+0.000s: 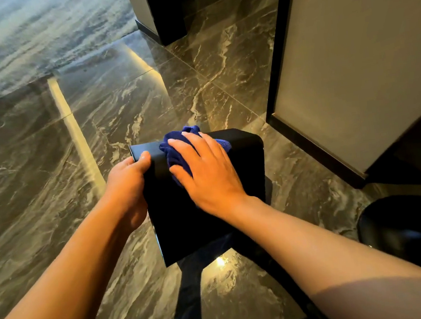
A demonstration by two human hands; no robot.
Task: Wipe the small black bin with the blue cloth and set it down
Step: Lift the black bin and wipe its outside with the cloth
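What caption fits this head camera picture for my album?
Left hand steadies the small black bin while right hand presses the blue cloth on it.

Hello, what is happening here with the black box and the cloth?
A person is wiping a small black bin held up above the marble floor. The left hand grips the bin's left edge, thumb on top. The right hand lies flat, pressing a bunched blue cloth against the bin's upper face near its far end. The bin has not been set down yet.
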